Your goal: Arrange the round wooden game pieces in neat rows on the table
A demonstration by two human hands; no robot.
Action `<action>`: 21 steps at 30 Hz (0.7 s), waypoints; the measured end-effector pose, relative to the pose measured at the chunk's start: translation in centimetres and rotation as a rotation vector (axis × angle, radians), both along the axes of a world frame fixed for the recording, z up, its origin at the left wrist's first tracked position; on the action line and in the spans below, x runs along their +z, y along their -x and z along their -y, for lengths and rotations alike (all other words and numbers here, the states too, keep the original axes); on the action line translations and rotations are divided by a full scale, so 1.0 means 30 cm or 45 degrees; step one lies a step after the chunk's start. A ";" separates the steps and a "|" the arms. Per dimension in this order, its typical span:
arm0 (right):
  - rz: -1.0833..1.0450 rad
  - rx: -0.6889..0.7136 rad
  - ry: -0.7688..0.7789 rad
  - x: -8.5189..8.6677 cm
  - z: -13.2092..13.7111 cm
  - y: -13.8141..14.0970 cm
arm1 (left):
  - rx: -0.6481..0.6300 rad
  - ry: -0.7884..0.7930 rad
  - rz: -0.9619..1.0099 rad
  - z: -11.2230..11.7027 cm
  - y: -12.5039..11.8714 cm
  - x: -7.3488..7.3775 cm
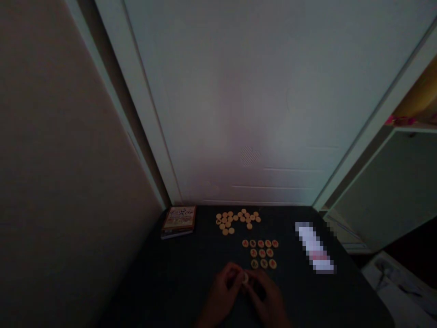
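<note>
My left hand (223, 288) and my right hand (266, 291) meet at the front of the dark table, fingertips pinched together. Between them is a small, pale, round Chinese chess piece (245, 278), partly covered by the fingers. Just beyond my right hand, more Chinese chess pieces (261, 253) lie marked side up in three short rows, some with red markings and some with dark ones. Farther back sits a loose cluster of pale Chinese chess pieces (229, 218), mostly showing plain faces. The markings on the held piece cannot be made out.
A flat printed box or book (179, 217) lies at the table's back left corner. On the right is a pale, pixelated oblong object (314, 250). A white panel (246, 114) rises behind the dark tabletop (164, 282), and a wall (68, 182) stands on the left.
</note>
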State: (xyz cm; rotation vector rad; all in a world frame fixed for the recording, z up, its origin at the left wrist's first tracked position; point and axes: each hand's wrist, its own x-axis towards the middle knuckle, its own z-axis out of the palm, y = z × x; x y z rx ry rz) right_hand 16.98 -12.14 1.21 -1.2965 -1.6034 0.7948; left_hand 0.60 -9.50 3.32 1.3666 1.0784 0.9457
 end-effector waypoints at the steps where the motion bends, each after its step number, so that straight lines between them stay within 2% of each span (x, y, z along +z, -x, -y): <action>1: -0.011 -0.012 -0.007 0.001 0.000 -0.001 | -0.024 -0.004 0.014 0.001 0.002 0.003; 6: -0.016 -0.028 -0.018 -0.002 -0.005 -0.003 | -0.053 -0.029 0.052 0.009 0.000 0.001; 15: -0.014 -0.013 -0.074 -0.005 0.001 -0.002 | 0.033 -0.017 0.037 -0.003 -0.016 -0.023; 21: -0.022 0.010 -0.077 0.012 0.002 -0.008 | -0.013 -0.053 0.022 0.003 -0.003 0.007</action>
